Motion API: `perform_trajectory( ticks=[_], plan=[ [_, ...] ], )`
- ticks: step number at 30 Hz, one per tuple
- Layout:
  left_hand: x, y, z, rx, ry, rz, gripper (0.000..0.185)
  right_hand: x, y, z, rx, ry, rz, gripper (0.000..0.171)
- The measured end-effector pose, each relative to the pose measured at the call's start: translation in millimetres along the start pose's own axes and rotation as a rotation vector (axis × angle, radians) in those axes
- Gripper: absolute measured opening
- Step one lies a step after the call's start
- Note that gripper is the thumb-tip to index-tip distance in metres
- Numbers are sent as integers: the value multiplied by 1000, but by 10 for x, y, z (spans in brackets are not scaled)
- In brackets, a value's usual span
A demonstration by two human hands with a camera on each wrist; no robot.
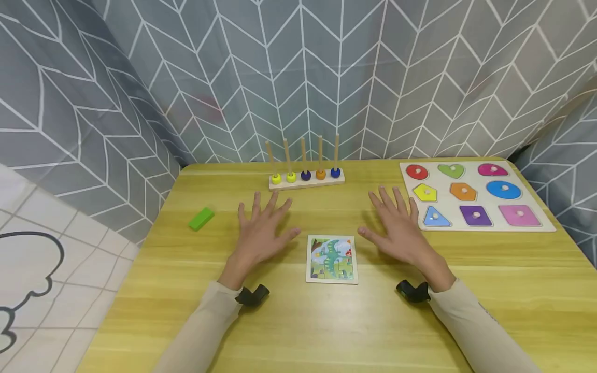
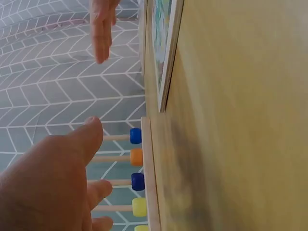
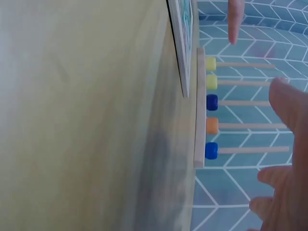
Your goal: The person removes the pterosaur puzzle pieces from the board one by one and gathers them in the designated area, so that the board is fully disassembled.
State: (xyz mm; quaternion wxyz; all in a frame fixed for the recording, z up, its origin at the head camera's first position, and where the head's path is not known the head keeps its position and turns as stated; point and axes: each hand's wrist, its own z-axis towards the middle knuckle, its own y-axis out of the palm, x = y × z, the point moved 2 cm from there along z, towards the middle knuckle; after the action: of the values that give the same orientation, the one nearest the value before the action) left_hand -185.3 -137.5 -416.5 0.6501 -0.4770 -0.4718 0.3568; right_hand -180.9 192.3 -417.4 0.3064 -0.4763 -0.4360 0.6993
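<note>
Seen from the head camera, a person holds both hands over a yellow wood-grain table [image 1: 186, 311], palms down and fingers straight and spread, holding nothing. The left hand [image 1: 262, 232] is just left of a small square dinosaur puzzle [image 1: 332, 259], the right hand [image 1: 400, 228] just right of it; neither touches the puzzle, which lies flat. Beige sleeves cover both forearms, and a dark strap sits at each wrist. Beyond the puzzle stands a wooden peg rack [image 1: 306, 178], five thin dowels each carrying one bead at its foot. Right of the puzzle lies a shape-sorting board [image 1: 475, 196] with nine knobbed coloured pieces; well left of it, a green block [image 1: 201, 218]. A grey chevron-patterned curtain closes in the table.

The left wrist camera, turned sideways, shows the left hand [image 2: 48, 178] loosely open, thumb extended and the fingers cut off by the frame; the puzzle [image 2: 166, 53] appears only as a thin edge, its picture hard to read.

The right wrist camera likewise crops the right hand [image 3: 286, 159], its fingers relaxed, with the rack [image 3: 199, 106] beyond the puzzle's rim [image 3: 183, 43].
</note>
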Motion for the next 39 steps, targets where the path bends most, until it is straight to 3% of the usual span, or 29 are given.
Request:
perform_trajectory(
  ticks=[12, 25, 34, 39],
  plan=[
    [106, 150, -7, -109, 96, -55, 76, -85, 132, 5, -118, -109, 134, 90],
    [155, 273, -21, -304, 207, -200, 80, -187, 282, -20, -252, -235, 217, 80],
    [149, 296, -12, -290, 217, -186, 74, -229, 307, -34, -296, -244, 202, 96],
    [143, 315, 1, -250, 213, -182, 70, -220, 305, -7, -292, -241, 195, 96]
  ],
)
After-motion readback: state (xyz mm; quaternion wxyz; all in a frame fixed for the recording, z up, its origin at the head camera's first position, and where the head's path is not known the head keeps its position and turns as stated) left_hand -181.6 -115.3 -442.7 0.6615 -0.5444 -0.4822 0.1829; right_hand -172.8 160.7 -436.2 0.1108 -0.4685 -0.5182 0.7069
